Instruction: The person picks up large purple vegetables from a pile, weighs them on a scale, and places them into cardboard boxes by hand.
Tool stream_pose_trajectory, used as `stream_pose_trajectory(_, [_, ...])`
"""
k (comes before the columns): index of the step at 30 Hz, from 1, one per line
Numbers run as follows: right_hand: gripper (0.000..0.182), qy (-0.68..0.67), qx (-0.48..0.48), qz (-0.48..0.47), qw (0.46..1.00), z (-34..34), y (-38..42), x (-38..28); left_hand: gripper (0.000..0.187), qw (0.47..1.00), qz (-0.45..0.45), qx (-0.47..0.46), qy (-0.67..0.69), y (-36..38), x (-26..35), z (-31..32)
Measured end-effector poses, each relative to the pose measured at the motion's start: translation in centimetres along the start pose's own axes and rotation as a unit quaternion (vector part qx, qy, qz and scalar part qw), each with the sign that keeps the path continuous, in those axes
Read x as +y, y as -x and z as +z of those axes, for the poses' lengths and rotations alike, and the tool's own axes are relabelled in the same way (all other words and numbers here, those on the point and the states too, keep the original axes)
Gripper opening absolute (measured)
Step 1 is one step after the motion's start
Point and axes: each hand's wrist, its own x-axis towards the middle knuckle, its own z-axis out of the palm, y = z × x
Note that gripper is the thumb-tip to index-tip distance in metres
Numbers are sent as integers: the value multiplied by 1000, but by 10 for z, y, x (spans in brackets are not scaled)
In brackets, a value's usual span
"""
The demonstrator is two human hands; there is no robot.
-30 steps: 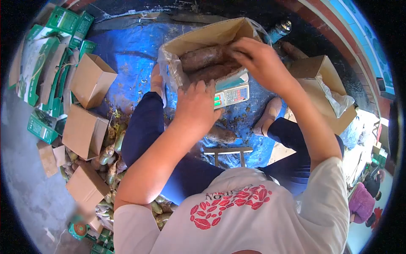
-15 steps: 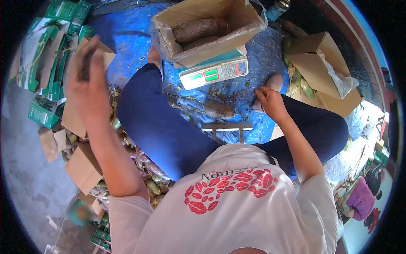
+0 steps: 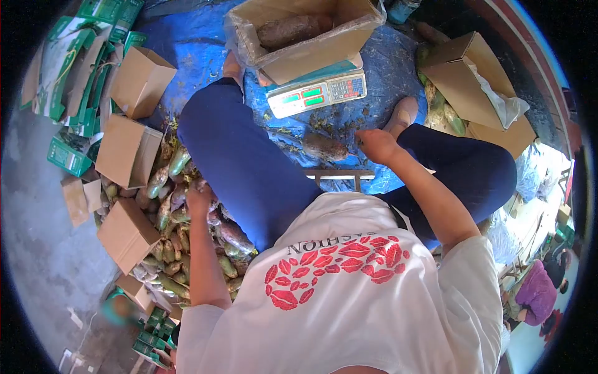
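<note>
My left hand (image 3: 199, 198) is down at the pile of long green and purple radishes (image 3: 163, 212) beside my left knee. Its fingers are partly hidden among them. In front of my right knee, my right hand (image 3: 375, 145) is closed, with the fingers curled in; what they hold, if anything, is hidden. Close to its fingertips, a soil-covered radish (image 3: 324, 147) lies on the blue tarp (image 3: 289, 134). Ahead, a lined cardboard box (image 3: 305, 59) holding large dirty radishes stands on a digital scale (image 3: 317, 95) with green displays.
Open cardboard boxes (image 3: 129, 149) line the left side near green printed cartons (image 3: 68, 149). At right another box (image 3: 464, 81) with a plastic liner stands by more radishes (image 3: 453, 118). A metal frame (image 3: 339, 174) is just before me. A person in purple (image 3: 537, 292) is far right.
My left hand has dropped from its raised place at the left down to the radish pile. My right hand has moved slightly left and lower, closer to the radish on the tarp.
</note>
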Motion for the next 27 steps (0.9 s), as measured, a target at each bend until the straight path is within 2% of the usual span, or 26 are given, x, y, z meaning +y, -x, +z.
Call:
stream_pose_trajectory(2, [23, -10, 14, 2, 1000, 2, 2, 4, 35, 996, -16, -36, -80, 4, -54, 19])
stream_pose_trajectory(5, [24, 14, 53, -6, 998, 4, 11, 14, 33, 985, 1, 10, -171, 9, -140, 37])
stream_pose_trajectory(8, [27, 20, 30, 14, 999, 4, 16, 19, 34, 993, -59, 10, -104, 36, -144, 26])
stream_pose_trajectory(10, [29, 25, 35, 17, 999, 7, 19, 18, 36, 995, -66, 13, -77, 49, -154, 20])
stream_pose_trajectory(11, [29, 32, 43, 20, 998, 10, 21, 20, 36, 989, -89, 20, -116, 52, -174, 24])
stream_pose_trajectory(14, [28, 39, 30, 50, 998, 16, 24, 22, 37, 975, -133, -10, -178, 69, -174, 24])
stream_pose_trajectory(15, [28, 39, 18, 66, 997, 17, 26, 23, 39, 964, -177, -2, -198, 71, -180, 33])
stream_pose_trajectory(17, [27, 24, 7, 66, 998, 17, 28, 25, 37, 969, -123, 10, -216, 80, -193, 45])
stream_pose_trajectory(19, [26, 20, 1, 76, 997, 15, 28, 23, 34, 964, -81, 17, -254, 81, -162, 53])
stream_pose_trajectory(22, [25, 31, -2, 88, 996, 14, 24, 22, 36, 967, 5, 51, -249, 69, -117, 62])
stream_pose_trajectory(23, [25, 33, 0, 86, 996, 19, 21, 28, 44, 959, 55, 51, -273, 58, -134, 76])
stream_pose_trajectory(27, [25, 27, 16, 58, 998, 22, 17, 31, 45, 958, 58, 11, -279, 30, -110, 82])
